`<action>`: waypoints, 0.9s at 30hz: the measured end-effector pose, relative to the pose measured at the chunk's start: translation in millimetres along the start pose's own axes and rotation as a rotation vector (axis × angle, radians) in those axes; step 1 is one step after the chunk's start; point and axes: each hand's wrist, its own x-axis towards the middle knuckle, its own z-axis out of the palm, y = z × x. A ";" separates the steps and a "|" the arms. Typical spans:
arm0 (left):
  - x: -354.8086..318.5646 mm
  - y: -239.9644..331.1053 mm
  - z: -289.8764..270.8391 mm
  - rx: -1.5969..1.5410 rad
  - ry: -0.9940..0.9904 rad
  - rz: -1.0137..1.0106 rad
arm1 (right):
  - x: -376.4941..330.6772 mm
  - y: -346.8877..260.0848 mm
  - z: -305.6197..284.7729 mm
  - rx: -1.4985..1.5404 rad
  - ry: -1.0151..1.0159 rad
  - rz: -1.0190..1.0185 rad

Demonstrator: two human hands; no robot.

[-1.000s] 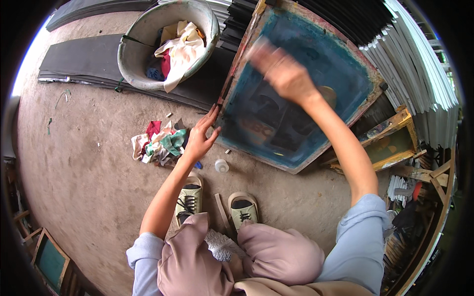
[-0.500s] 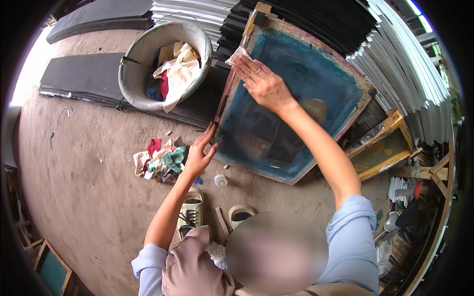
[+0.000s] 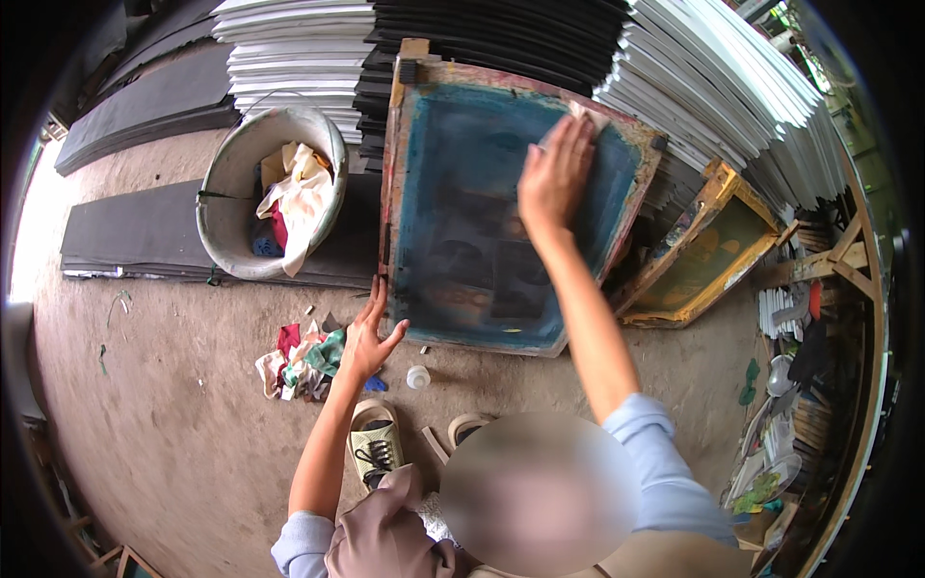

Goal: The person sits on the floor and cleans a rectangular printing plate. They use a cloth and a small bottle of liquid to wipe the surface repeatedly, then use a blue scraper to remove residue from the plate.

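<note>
Beneath the fingers of the right hand [image 3: 557,178], near the upper right corner of the blue framed screen [image 3: 458,144]: pale cloth [image 3: 590,114], its edge showing just past the fingertips; fingers extended, close together, laid nearly flat; cannot tell whether cloth is pinched or only pressed. Screen spreads left of and below these fingers, darker shapes in its lower part. Left hand [image 3: 366,337] at the screen's lower left side: fingers straight, thumb spread well away, nothing seen in its grasp, fingertips at the frame's edge. Just left of these fingers, on the floor, a heap of coloured rags [image 3: 306,361]; beyond them, up and left, a grey bucket [image 3: 224,226] with more rags [image 3: 306,193] inside. Small white container [image 3: 418,377] near the left thumb, nearer the body. Right of and below the right fingers, a yellow-edged frame [image 3: 708,255]; beyond their tips, stacked black sheets [image 3: 501,39] and white sheets [image 3: 708,72]
</note>
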 end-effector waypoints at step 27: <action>3.9 11.5 -3.5 -0.076 -0.131 -0.076 | -121.9 118.1 -62.9 0.062 -0.564 -0.565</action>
